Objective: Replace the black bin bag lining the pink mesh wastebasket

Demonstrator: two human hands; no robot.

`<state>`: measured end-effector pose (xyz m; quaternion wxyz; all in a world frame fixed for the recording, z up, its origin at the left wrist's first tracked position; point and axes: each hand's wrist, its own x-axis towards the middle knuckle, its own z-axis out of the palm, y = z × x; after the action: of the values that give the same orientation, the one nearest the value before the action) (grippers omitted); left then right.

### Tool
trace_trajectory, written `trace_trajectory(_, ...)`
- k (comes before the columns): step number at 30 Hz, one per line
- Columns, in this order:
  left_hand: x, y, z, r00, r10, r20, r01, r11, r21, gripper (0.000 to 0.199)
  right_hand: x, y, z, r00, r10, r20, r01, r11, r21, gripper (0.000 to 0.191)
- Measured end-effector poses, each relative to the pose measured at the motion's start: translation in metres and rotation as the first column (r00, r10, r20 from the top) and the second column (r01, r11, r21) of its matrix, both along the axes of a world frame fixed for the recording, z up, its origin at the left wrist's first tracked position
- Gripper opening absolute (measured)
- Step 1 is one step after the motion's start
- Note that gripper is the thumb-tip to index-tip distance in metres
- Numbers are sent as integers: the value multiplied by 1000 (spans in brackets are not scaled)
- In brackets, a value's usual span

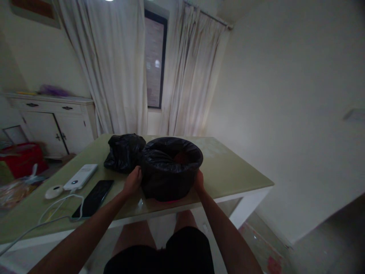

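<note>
A round bin [168,182] stands upright near the table's front edge. A black garbage bag [154,161] lines it and is folded down over the outside, with a strip of pink or red showing at the base. At the bin's left side, my left hand [133,180] is closed on the bag. My right hand [199,180] grips the bag on the opposite side, its fingertips partly hidden behind the bin. Just left of the bin lies a crumpled black plastic bag [124,152]; its contents cannot be seen.
On the green tabletop [228,163], to the left, are a dark phone [94,198], a white power bank [81,177], a small round white device [54,191] and a white cable [42,223]. A white wall [285,95] rises on the right; a cabinet [54,121] stands back left.
</note>
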<state>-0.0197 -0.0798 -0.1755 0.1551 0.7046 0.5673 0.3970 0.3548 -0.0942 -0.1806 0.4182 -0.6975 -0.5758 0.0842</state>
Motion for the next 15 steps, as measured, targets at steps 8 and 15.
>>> trace_trajectory(8, -4, -18, -27, 835, -31, -550, 47, 999, 16, 47, -1, -6, -22, 955, 81, 285, -81, 997, -12, 58)
trace_trajectory(15, 2, -15, -14, 804, -112, -585, 17, 986, -166, 51, -10, -12, -11, 939, -17, 344, 41, 997, -65, 53)
